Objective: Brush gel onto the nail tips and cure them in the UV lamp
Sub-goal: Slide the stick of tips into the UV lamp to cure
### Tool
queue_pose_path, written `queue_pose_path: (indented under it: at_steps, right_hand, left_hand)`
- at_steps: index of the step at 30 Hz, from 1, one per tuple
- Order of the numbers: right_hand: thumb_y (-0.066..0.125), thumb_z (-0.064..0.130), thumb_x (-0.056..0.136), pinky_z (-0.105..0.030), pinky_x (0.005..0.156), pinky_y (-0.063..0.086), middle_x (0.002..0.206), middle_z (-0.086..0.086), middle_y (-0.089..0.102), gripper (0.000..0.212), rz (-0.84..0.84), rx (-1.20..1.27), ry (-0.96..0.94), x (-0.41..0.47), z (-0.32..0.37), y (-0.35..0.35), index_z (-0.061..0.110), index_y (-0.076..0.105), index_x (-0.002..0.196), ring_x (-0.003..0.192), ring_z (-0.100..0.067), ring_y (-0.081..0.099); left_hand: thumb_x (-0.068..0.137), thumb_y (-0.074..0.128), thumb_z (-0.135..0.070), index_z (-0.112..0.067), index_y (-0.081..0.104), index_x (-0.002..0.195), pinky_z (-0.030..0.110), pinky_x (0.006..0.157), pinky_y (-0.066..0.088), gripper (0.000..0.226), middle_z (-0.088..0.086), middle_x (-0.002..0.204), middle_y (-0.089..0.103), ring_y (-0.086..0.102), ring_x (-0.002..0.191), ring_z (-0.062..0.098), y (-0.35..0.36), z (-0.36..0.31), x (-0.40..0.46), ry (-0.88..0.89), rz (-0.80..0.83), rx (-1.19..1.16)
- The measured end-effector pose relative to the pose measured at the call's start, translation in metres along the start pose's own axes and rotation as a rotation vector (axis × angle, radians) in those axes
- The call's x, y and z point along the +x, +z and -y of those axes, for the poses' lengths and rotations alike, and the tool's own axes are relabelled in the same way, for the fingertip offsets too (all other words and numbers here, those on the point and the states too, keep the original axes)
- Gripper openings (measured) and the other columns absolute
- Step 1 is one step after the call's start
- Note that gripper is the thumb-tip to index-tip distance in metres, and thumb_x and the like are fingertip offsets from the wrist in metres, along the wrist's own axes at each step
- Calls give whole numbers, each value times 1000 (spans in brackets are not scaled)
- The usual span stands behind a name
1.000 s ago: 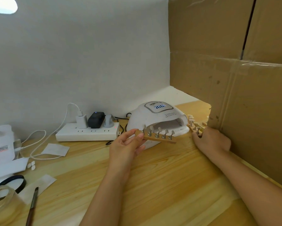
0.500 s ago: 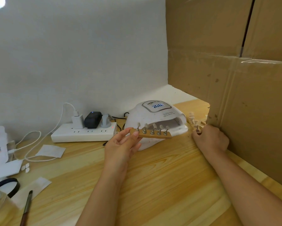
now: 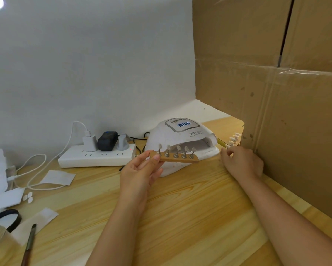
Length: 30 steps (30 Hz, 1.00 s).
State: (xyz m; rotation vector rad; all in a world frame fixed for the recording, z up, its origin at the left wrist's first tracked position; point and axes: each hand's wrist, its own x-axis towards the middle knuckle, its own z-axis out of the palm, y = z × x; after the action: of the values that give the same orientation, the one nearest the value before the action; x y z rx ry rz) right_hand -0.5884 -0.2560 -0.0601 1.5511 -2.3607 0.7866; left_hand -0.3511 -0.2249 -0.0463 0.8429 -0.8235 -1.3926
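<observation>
Left hand (image 3: 140,171) pinches the left end of a wooden strip (image 3: 177,158) between thumb and fingers; strip carries five nail tips (image 3: 178,148) on metal stands, held level just in front of the UV lamp (image 3: 181,139) opening, above the table (image 3: 180,217). Lamp display lit. Right hand (image 3: 242,162), fingers curled, grips a second strip of tips (image 3: 232,140) beside the cardboard box (image 3: 276,93). Brush (image 3: 29,244) lies at the table's left edge.

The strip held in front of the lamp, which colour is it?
Light brown wood, seen in the head view: the strip in the left hand.
</observation>
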Motion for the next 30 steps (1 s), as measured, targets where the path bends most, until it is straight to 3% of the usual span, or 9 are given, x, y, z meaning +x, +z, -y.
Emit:
queue_pose_path:
  at_steps: [2, 4, 6, 12, 15, 18, 21, 25, 30]
  right_hand:
    - [32, 36, 96, -24, 52, 29, 83, -6, 65, 37, 24, -37, 25, 1, 3, 0, 16, 64, 95, 71, -25, 53]
    - [28, 35, 97, -27, 59, 31, 98, -9, 66, 39, 44, -83, 16, 2, 4, 2, 18, 49, 126, 88, -28, 59]
    - [29, 33, 97, -27, 61, 32, 104, -8, 66, 42, 50, -72, -5, 1, 3, 1, 21, 39, 136, 95, -28, 59]
    - [58, 17, 80, -22, 49, 29, 55, 11, 50, 16, 95, 430, -310, -16, 6, -11, 30, 65, 85, 54, -6, 48]
    - [68, 31, 74, -15, 55, 37, 69, 14, 57, 29, 310, 566, -478, -26, 10, -21, 51, 54, 89, 65, 0, 50]
    - [73, 38, 71, -8, 65, 42, 81, 13, 63, 32, 416, 640, -451, -28, 15, -23, 47, 55, 96, 73, 1, 55]
    - [76, 28, 72, -12, 69, 44, 74, 13, 62, 21, 441, 686, -442, -31, 19, -21, 34, 64, 88, 73, 0, 56]
    - [78, 23, 68, -12, 69, 42, 72, 10, 65, 21, 451, 764, -380, -36, 18, -24, 35, 67, 81, 70, 0, 56]
    - [77, 22, 67, -13, 64, 39, 80, 8, 63, 24, 400, 667, -307, -35, -9, -38, 33, 69, 87, 73, -3, 55]
  left_hand:
    - [77, 66, -10, -5, 57, 115, 15, 55, 52, 40, 3, 86, 73, 70, 81, 13, 0, 0, 0, -2, 3, 3]
    - [77, 66, -10, -6, 56, 115, 15, 55, 52, 40, 3, 85, 73, 70, 80, 13, 0, 0, 1, -6, 8, 5]
    - [76, 66, -10, -6, 56, 115, 15, 55, 51, 40, 3, 84, 73, 70, 80, 12, 0, 0, 2, -9, 14, 12]
    - [78, 65, -9, -8, 57, 111, 15, 55, 51, 34, 2, 84, 73, 70, 79, 11, -1, 2, 4, -17, 21, 49]
    - [79, 65, -9, -9, 57, 110, 15, 55, 51, 32, 2, 84, 73, 70, 80, 12, -1, 1, 4, -28, 32, 54]
    - [79, 64, -8, -9, 57, 109, 15, 55, 51, 30, 3, 84, 73, 70, 80, 12, 1, 1, 2, -44, 47, 68]
    - [79, 64, -7, -8, 58, 109, 15, 56, 52, 30, 5, 86, 73, 69, 80, 13, 2, 2, 0, -48, 46, 69]
    - [80, 65, -14, -13, 60, 106, 15, 57, 52, 26, 4, 86, 73, 69, 81, 11, 3, -2, -3, 4, 43, 165]
    - [88, 55, -29, -21, 63, 87, 20, 60, 54, 12, -1, 87, 70, 68, 81, 8, 1, -7, 1, 176, -166, 211]
